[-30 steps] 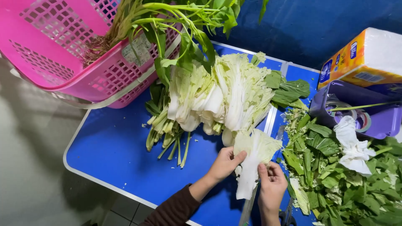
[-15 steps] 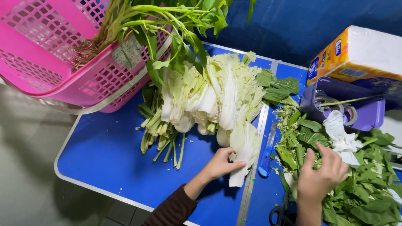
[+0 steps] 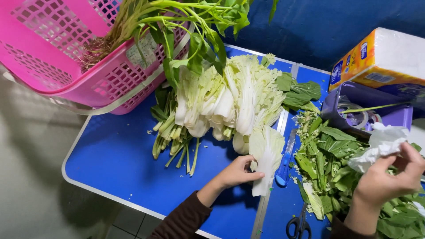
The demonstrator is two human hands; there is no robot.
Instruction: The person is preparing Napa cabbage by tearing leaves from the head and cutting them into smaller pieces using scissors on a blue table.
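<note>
Surface: blue table (image 3: 110,155), near edge busy.
Left hand (image 3: 234,172): fingers pinch pale cabbage leaf (image 3: 265,155), long axis running away from near edge.
Right hand (image 3: 385,181): closed around white tissue (image 3: 376,146), over right-side greens (image 3: 332,155).

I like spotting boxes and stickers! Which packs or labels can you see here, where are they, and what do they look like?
Tissue pack: far right edge of the blue table, a soft block, orange, blue and white.
Label: on the pink basket wall, upper left, a small pale rectangle, partly behind green stalks.
</note>
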